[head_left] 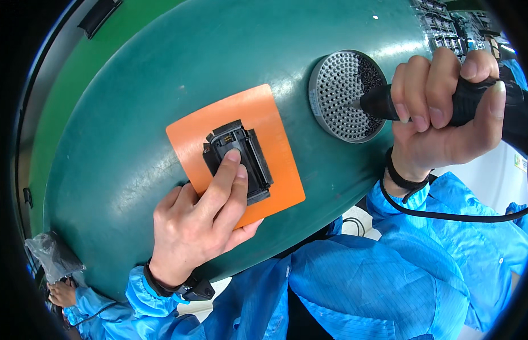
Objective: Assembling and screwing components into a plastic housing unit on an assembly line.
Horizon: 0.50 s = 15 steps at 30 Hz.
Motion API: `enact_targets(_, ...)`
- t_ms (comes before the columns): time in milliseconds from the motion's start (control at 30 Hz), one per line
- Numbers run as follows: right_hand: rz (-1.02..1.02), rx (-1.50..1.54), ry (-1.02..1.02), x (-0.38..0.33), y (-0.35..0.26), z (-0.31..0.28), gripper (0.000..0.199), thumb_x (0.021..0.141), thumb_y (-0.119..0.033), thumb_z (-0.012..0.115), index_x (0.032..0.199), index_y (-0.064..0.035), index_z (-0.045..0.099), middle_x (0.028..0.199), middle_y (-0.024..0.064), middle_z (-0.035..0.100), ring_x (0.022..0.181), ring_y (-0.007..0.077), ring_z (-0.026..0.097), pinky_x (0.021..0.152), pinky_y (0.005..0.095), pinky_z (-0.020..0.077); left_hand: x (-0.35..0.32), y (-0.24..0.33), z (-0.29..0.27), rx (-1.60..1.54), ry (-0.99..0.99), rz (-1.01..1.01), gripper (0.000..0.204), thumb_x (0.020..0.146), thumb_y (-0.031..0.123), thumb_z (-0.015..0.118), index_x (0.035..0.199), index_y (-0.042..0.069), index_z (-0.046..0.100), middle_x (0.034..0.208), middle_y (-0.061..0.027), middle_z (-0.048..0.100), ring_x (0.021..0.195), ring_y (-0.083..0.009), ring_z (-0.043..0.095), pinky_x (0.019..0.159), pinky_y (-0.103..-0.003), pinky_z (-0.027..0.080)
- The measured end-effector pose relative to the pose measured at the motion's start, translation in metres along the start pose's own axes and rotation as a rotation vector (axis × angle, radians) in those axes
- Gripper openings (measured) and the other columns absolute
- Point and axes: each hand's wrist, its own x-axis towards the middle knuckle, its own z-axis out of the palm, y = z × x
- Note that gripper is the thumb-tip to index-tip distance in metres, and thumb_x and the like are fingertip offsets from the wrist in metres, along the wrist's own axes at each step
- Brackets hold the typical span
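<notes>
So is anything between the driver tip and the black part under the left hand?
Nothing visible. The driver in the right hand has its tip over the round screw tray; bare green table and orange mat lie between it and the black part. The left hand presses on the part with two fingers.

One view only here, from a camera worn on the head, looking steeply down and close over the green bench [133, 113]. It's a wide fisheye: the bench edge bows hard and the corners go black. The blue sleeves come in from the lower edge, left hand [199, 218] near centre, right hand [440, 107] high on the right, both very near the lens. The orange mat [190, 141] sits mid-frame.
</notes>
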Motion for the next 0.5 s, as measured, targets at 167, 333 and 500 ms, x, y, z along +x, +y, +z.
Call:
enact_targets(167,0.012,-0.029,-0.018,-0.001,0.000,0.000,0.039,0.112,-0.041,0.034,0.116,-0.0114,0.059,0.064,-0.0018,0.043,0.048,0.0094,0.038,0.048,0.0283,0.0393,0.001,0.000,0.004,-0.006,-0.004,0.000,0.061,0.078,0.043,0.086,0.120,0.002,0.071,0.137,-0.0128,0.065,0.081,-0.0231,0.074,0.067,-0.036,0.064)
enact_targets(333,0.003,-0.065,-0.031,-0.004,-0.003,0.005,0.037,0.111,-0.039,0.032,0.114,-0.0120,0.056,0.064,-0.0017,0.043,0.048,0.0100,0.037,0.048,0.0293,0.0390,-0.002,-0.001,0.010,-0.003,0.080,-0.009,0.049,0.081,0.044,0.081,0.115,0.008,0.075,0.140,-0.0051,0.067,0.055,-0.0139,0.054,0.053,-0.026,0.051)
enact_targets(500,-0.029,-0.101,0.042,-0.005,0.004,0.023,0.032,0.112,-0.033,0.033,0.117,-0.0109,0.055,0.064,-0.0016,0.041,0.048,0.0097,0.036,0.046,0.0285,0.0360,-0.004,-0.003,0.003,-0.027,0.050,-0.022,0.056,0.078,0.042,0.084,0.118,0.005,0.073,0.140,-0.0086,0.066,0.066,-0.0188,0.064,0.060,-0.031,0.058)
